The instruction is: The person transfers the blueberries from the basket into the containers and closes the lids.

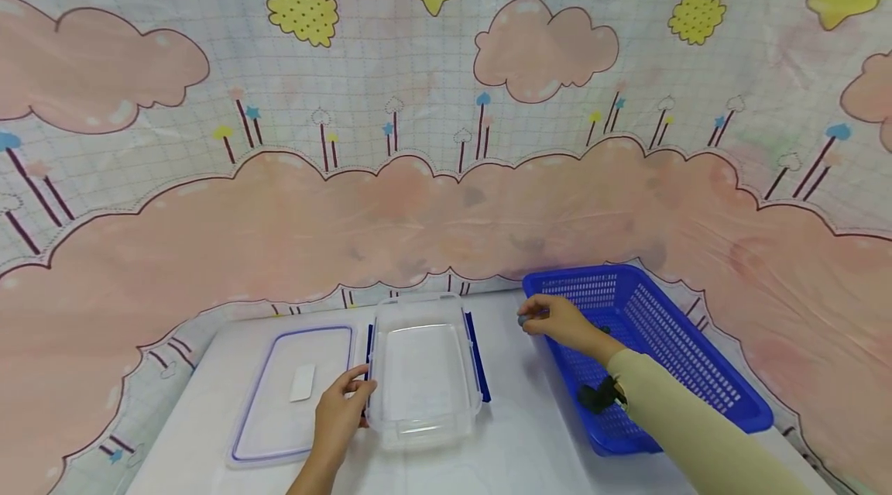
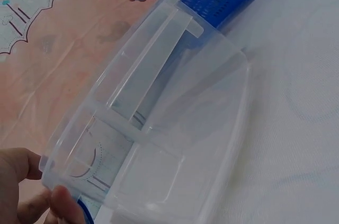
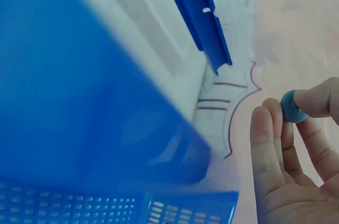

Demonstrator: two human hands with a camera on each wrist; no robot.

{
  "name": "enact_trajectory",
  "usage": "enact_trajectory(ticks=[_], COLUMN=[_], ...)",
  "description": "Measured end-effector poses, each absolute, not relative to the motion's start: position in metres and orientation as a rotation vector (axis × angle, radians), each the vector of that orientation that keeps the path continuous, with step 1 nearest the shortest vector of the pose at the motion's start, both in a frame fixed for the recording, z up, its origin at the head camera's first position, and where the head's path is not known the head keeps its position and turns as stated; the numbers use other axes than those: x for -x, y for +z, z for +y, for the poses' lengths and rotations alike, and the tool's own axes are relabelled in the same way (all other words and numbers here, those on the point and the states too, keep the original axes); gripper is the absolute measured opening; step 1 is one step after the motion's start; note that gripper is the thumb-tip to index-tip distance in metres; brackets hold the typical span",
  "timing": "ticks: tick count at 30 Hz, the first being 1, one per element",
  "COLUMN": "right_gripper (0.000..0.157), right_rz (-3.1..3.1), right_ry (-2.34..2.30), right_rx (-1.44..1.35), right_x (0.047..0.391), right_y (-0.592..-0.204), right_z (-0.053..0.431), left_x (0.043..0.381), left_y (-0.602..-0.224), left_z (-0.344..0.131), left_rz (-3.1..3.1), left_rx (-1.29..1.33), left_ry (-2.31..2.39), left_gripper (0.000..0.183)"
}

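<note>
A clear plastic box [image 1: 423,428] with dark blue side clips stands on the white table. My left hand [image 1: 339,406] grips its left side, with the thumb at the rim and the fingers against the outer wall, as the left wrist view shows. My right hand [image 1: 557,321] is raised over the left rim of a blue mesh basket [image 1: 690,340]. Between its thumb and fingertips it pinches a small blue-grey ball [image 3: 291,108]. The box's interior holds nothing visible.
A clear lid [image 1: 268,355] with a purple-blue seal lies left of the box, a white label [image 1: 303,383] on it. Small dark things [image 1: 605,329] show inside the basket. Behind the white table [image 1: 530,433] hangs a patterned cloth [image 1: 418,224] with clouds and stars.
</note>
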State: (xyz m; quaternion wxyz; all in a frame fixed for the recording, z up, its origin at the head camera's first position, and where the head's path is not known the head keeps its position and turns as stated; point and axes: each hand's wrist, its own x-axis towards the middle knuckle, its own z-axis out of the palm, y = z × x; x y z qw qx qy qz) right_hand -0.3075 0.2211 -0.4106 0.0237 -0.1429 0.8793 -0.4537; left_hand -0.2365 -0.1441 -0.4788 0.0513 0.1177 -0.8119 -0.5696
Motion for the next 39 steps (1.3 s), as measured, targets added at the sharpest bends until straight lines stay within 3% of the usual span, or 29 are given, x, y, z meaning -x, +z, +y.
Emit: enact_trajectory(ticks=[20,27,39], right_gripper=[0.02,0.015,0.014], right_rz=[2.609,2.642,2.599], right_ry=[-1.419,-1.358,-1.341], right_rx=[0.651,0.559,0.669], right_x=[0.317,0.314,0.315], right_y=[-0.425,-0.422,-0.421], right_z=[0.164,0.149,0.119], left_x=[0.235,0.235,0.234], left_y=[-0.478,-0.478,-0.479], left_z=[-0.146,-0.145,-0.145], left_rz=[-2.463,-2.457,-2.44], left_rx=[-0.39,-0.392,-0.395], left_ry=[-1.768,-1.791,-1.802], left_gripper=[0.042,0.043,0.043])
